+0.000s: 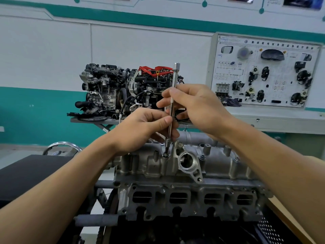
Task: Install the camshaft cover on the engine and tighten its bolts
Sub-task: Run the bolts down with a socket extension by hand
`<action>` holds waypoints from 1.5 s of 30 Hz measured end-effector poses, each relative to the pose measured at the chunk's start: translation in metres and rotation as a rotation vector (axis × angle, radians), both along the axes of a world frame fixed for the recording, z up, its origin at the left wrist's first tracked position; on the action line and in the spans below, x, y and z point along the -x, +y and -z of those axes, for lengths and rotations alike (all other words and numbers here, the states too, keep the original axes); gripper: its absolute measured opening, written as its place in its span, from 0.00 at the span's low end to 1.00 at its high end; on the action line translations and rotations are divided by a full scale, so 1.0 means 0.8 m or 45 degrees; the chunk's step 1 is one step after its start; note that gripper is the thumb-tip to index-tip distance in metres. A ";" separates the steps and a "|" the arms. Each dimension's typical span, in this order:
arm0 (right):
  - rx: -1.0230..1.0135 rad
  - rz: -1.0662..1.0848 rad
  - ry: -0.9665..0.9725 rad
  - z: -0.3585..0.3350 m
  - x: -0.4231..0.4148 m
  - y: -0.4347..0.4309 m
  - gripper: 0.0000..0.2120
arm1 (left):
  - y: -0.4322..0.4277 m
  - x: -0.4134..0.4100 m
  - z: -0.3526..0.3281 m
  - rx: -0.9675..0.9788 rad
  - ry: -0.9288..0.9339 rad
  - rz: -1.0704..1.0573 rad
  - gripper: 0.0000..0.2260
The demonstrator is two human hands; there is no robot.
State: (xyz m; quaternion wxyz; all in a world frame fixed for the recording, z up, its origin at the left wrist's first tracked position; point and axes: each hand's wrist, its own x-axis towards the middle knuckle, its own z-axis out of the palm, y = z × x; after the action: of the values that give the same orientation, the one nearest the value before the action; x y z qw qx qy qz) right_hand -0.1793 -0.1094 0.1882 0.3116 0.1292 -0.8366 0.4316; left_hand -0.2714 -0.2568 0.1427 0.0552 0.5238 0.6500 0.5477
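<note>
Camshaft cover [154,166] sits on the engine, so we run a bolt [165,155] down. Our left hand [144,129] pinches the extension bar [175,76] low to keep it upright on the bolt, and our right hand [198,108] pinches the knurled part higher up to twirl it.

Single head-worn view, forward and down, close above the engine [184,173].
</note>
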 end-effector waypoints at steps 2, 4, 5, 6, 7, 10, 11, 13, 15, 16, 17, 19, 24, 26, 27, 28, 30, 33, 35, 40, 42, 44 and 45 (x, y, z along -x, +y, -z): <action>0.027 0.028 0.048 0.001 -0.002 0.000 0.12 | 0.001 -0.001 -0.002 0.022 -0.049 0.047 0.16; 0.063 0.096 0.136 0.002 0.000 0.000 0.11 | 0.003 -0.001 -0.002 0.027 -0.034 0.051 0.19; 0.082 0.130 0.172 0.002 0.001 -0.001 0.13 | 0.003 -0.001 -0.001 0.016 -0.010 0.036 0.19; 0.096 0.160 0.190 0.003 0.002 -0.001 0.15 | 0.003 -0.001 0.000 -0.006 0.001 0.015 0.18; 0.104 0.168 0.189 0.003 0.002 -0.002 0.16 | 0.003 -0.001 0.001 -0.035 -0.006 -0.003 0.18; 0.130 0.061 0.105 0.006 0.000 -0.003 0.11 | 0.001 0.002 0.002 -0.062 -0.059 -0.007 0.16; 0.120 0.024 0.085 0.008 -0.001 -0.004 0.10 | 0.001 0.001 0.001 -0.044 -0.089 0.010 0.14; 0.113 -0.021 0.082 0.013 -0.002 -0.002 0.10 | 0.000 0.002 -0.001 0.002 -0.133 0.063 0.13; 0.131 -0.052 0.102 0.015 -0.004 -0.001 0.11 | 0.000 0.003 -0.002 0.041 -0.148 0.103 0.15; 0.135 -0.062 0.111 0.015 -0.005 0.000 0.11 | 0.001 0.004 -0.002 0.052 -0.153 0.115 0.16; 0.133 -0.063 0.126 0.016 -0.003 0.001 0.11 | 0.002 0.005 -0.002 0.058 -0.161 0.126 0.16; 0.158 -0.038 0.177 0.017 0.000 0.002 0.08 | 0.002 0.004 -0.002 0.062 -0.176 0.135 0.19; 0.190 0.141 0.281 0.020 0.011 0.005 0.11 | 0.002 0.003 0.000 -0.063 -0.116 -0.007 0.15; 0.218 0.083 0.235 0.021 0.013 0.001 0.09 | 0.000 0.004 0.000 -0.106 -0.132 0.000 0.12; 0.218 0.039 0.210 0.020 0.013 -0.002 0.07 | 0.000 0.004 0.000 -0.104 -0.142 0.019 0.11; 0.211 -0.011 0.179 0.019 0.011 -0.006 0.04 | -0.001 0.004 0.000 -0.093 -0.151 0.039 0.12; 0.193 -0.099 0.130 0.019 0.009 -0.012 0.09 | 0.000 0.004 -0.001 -0.065 -0.172 0.078 0.14; 0.158 -0.123 0.118 0.019 0.007 -0.013 0.10 | 0.001 0.004 0.000 -0.059 -0.187 0.116 0.18; 0.155 -0.089 0.157 0.018 0.008 -0.011 0.12 | 0.001 0.004 0.000 -0.068 -0.190 0.125 0.18; 0.130 0.018 0.350 0.025 0.016 -0.010 0.15 | 0.003 0.006 0.000 -0.048 -0.167 0.160 0.11; 0.097 0.088 0.424 0.028 0.021 -0.013 0.16 | 0.002 0.005 0.000 -0.051 -0.171 0.181 0.11; 0.067 0.132 0.460 0.029 0.023 -0.016 0.16 | 0.002 0.003 0.001 -0.056 -0.093 0.116 0.10; 0.065 0.137 0.449 0.028 0.023 -0.017 0.16 | 0.003 0.001 0.003 -0.066 0.011 0.019 0.11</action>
State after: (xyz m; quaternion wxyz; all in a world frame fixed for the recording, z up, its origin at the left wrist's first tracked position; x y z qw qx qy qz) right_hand -0.1980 -0.1232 0.1660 0.4792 0.1500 -0.7635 0.4060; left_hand -0.2719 -0.2548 0.1401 0.0427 0.5323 0.6319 0.5617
